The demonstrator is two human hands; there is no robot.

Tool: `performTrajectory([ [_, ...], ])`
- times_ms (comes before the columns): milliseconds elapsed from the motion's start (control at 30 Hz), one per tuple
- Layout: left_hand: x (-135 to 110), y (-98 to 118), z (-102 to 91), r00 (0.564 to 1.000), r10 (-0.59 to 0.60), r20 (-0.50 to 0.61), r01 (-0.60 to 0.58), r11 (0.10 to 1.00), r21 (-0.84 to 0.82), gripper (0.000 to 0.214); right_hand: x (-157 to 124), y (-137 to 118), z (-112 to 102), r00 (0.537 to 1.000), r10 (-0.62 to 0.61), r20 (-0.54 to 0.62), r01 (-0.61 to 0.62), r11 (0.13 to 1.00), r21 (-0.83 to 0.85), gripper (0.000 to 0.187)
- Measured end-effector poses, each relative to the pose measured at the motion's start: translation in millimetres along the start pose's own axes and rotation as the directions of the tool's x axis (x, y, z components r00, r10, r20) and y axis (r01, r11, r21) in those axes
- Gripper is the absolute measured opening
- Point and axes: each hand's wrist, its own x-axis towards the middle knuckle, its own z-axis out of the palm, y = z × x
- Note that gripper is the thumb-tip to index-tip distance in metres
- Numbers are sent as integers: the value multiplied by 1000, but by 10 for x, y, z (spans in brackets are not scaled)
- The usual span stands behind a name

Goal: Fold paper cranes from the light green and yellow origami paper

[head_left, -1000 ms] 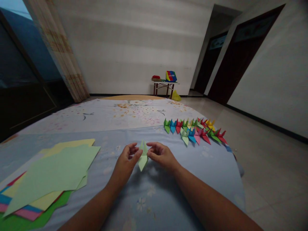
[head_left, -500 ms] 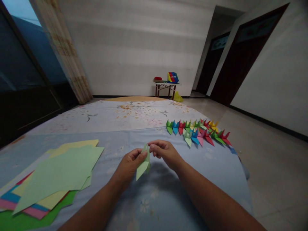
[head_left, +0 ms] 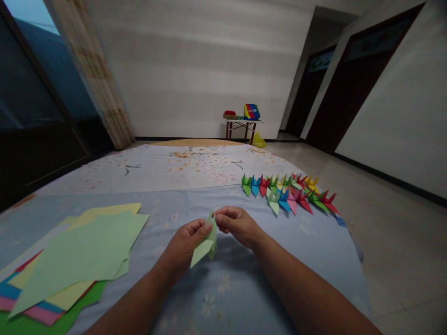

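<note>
Fingers of left hand and right hand pinch one folded paper

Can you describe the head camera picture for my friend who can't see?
A person's left hand holds a folded pale green paper while the right hand pinches its upper tip, over a blue flowered tablecloth. Rows of colorful folded papers sit at right; overlapping colored sheets lie at left.
</note>
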Motion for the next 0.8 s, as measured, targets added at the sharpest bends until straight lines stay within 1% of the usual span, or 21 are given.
performTrajectory([
  [133, -8, 7, -5, 999, -7, 33, 8, 999, -33, 31, -15, -36, 3, 1000, -17, 11, 17, 999, -38, 22],
  [300, 0, -24, -25, 1000, -23, 20, 24, 999, -28, 29, -16, -92, 15, 999, -34, -20, 32, 995, -97, 20],
  [433, 11, -46, -36, 1000, -1, 28, 1, 1000, -22, 27, -13, -119, 4, 999, -34, -16, 33, 996, -82, 25],
  [500, 13, -47, -34, 999, 9, 31, -9, 1000, -20, 27, -13, -127, -13, 999, -44, -9, 42, 992, -117, 27],
  [600, 18, -50, -32, 999, 23, 28, -22, 999, -23, 27, -15, -143, -35, 996, -88, -12, 82, 960, -267, 26],
  [700, 27, -56, -40, 1000, 28, 10, -28, 999, -17, 31, -23, -165, -35, 983, -182, -30, 147, 874, -463, 21],
  [800, 34, -59, -49, 999, 45, -26, -45, 999, -3, 33, -29, -178, -19, 964, -264, -27, 201, 792, -577, 19],
])
